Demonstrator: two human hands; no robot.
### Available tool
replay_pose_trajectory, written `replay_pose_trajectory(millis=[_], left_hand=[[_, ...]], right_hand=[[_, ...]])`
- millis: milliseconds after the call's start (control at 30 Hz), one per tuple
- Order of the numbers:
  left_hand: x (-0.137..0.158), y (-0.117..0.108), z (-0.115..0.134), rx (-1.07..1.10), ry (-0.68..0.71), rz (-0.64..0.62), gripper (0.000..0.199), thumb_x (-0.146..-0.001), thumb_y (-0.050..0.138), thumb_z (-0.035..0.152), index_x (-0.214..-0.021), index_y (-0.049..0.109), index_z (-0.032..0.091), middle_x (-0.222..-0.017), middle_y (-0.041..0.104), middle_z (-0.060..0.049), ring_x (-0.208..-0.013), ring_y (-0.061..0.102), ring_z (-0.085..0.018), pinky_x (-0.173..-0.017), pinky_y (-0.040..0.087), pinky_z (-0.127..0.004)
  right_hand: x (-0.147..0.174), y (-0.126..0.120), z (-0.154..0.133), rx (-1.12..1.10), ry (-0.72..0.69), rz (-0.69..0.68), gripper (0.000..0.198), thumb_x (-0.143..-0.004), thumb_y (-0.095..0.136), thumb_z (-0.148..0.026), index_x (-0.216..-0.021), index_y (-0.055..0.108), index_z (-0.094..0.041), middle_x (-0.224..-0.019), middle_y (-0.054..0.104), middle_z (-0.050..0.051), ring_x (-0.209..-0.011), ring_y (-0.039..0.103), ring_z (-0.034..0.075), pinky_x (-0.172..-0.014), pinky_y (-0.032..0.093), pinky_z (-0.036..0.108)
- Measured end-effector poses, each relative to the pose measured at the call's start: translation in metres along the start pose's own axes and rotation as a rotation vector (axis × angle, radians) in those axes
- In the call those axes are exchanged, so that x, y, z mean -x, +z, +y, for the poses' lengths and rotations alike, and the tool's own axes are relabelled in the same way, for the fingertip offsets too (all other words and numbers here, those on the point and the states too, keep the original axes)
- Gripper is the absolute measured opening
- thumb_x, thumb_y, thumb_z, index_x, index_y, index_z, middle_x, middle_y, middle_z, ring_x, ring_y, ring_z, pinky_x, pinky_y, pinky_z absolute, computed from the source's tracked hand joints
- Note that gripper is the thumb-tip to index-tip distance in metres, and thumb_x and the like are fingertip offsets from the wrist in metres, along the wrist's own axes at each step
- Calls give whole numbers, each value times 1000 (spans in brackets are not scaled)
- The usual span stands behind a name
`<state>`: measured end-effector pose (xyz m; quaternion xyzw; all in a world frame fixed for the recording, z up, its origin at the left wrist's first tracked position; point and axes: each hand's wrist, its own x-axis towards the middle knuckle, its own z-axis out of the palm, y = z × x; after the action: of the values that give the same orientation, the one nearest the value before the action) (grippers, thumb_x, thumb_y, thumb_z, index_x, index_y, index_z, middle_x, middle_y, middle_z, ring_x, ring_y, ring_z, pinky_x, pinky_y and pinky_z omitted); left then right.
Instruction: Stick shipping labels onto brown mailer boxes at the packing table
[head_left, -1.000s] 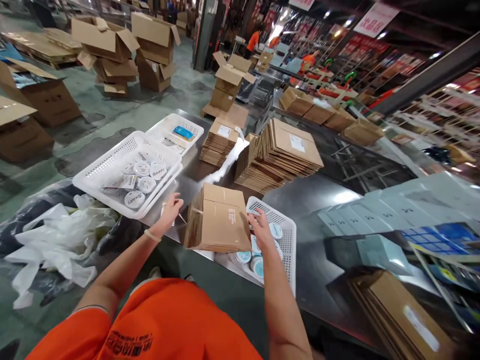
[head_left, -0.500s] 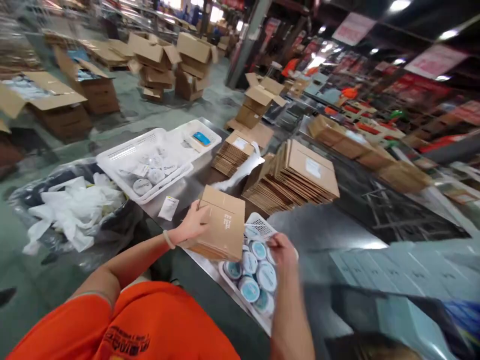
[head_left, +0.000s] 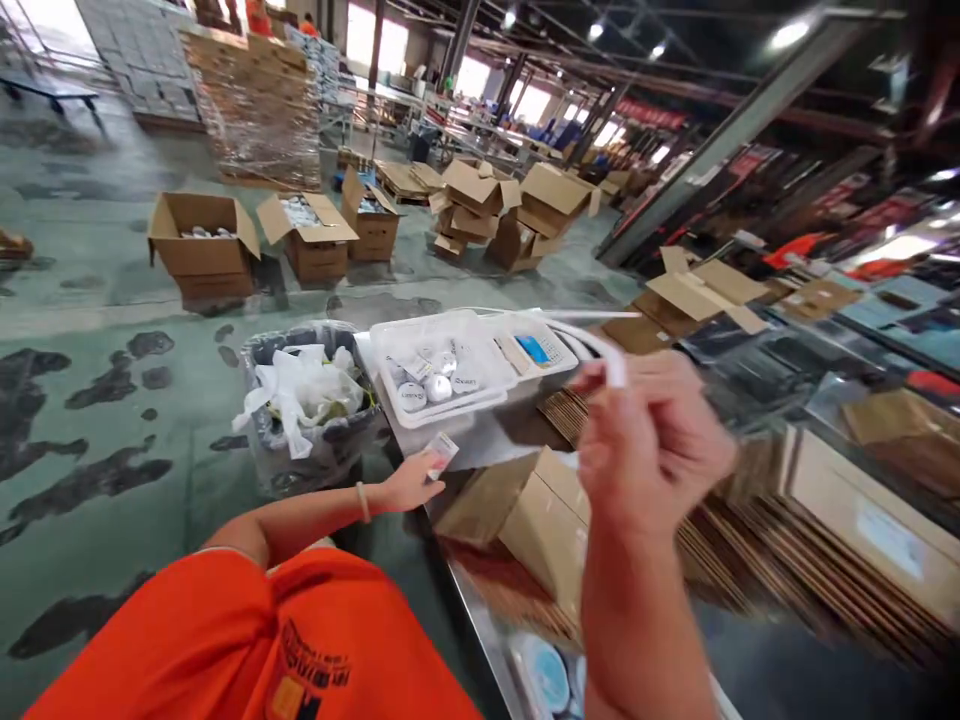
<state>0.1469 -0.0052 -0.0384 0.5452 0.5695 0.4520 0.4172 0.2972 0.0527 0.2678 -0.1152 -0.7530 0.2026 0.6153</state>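
Note:
My left hand (head_left: 414, 482) reaches to the metal table's edge, its fingers closed on a small white printed card (head_left: 444, 448). Raised high at the right, close to the camera, my right hand (head_left: 652, 440) pinches a thin white strip (head_left: 592, 345) that curves away to the left; blur hides its exact kind. Below the hands sits a brown folded carton (head_left: 544, 515) on flat cardboard. A basket (head_left: 521, 655) of round blue-lidded tubs (head_left: 545, 675) is partly hidden by my right forearm.
White trays (head_left: 405, 415) hold round white containers and a blue item (head_left: 534, 349). A black-lined bin (head_left: 300, 465) with white plastic bags stands to the left. Stacked flat cartons (head_left: 832, 560) lie at the right. Open boxes (head_left: 202, 265) stand on the floor beyond.
My view has swung left. My left hand has left the carton stack and taken the white card. My right hand has risen from the tub basket and now holds the strip.

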Motion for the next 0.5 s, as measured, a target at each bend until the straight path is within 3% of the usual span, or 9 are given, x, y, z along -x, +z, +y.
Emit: replay_pose_trajectory(millis=[67, 133, 233, 300, 367, 400, 500], left_hand=[[24, -60, -39, -148, -170, 65, 38, -80, 79, 15, -117, 83, 24, -109, 81, -9, -109, 78, -33, -109, 63, -46], [52, -117, -75, -250, -294, 162, 45, -77, 79, 13, -121, 82, 23, -101, 77, -8, -105, 78, -35, -106, 62, -46], [85, -185, -116, -346, -420, 281, 41, -87, 73, 20, -127, 81, 22, -91, 68, -6, -100, 77, -34, -102, 60, -48], [95, -214, -134, -416, -479, 298, 29, -89, 70, 21, -116, 83, 23, -85, 62, -5, -93, 76, -33, -98, 60, -48], [95, -234, -144, -492, -498, 275, 12, -87, 70, 19, -93, 79, 24, -84, 60, -4, -90, 75, -31, -94, 60, -47], [93, -243, -146, -530, -493, 253, 8, -86, 70, 19, -82, 73, 24, -84, 59, -4, -88, 75, -30, -92, 60, -46], [88, -269, -142, -635, -427, 159, 25, -87, 66, 22, -67, 53, 24, -77, 52, 0, -78, 71, -25, -85, 60, -43]], right_hand=[[0, 83, 5, -82, -93, -139, 24, -114, 69, -33, -92, 77, -32, -85, 72, 0, -87, 71, 23, -80, 60, 45], [9, 155, 22, -205, -112, -217, 24, -116, 65, -30, -93, 73, -29, -88, 72, 0, -87, 71, 20, -77, 59, 39], [35, 235, 68, -319, -38, -253, 34, -117, 62, -40, -86, 66, -26, -87, 71, 1, -86, 69, 20, -78, 58, 36], [56, 273, 103, -282, 110, -304, 45, -116, 58, -52, -80, 61, -26, -87, 69, 3, -87, 68, 20, -81, 58, 36], [77, 301, 130, -188, 272, -364, 48, -116, 54, -54, -76, 56, -26, -87, 69, 4, -89, 67, 21, -86, 60, 37], [88, 313, 139, -136, 334, -386, 47, -115, 55, -49, -74, 55, -26, -86, 69, 4, -88, 67, 20, -87, 60, 36], [120, 335, 149, 33, 458, -452, 44, -107, 68, -26, -66, 54, -26, -72, 65, -3, -80, 65, 17, -84, 62, 29]])
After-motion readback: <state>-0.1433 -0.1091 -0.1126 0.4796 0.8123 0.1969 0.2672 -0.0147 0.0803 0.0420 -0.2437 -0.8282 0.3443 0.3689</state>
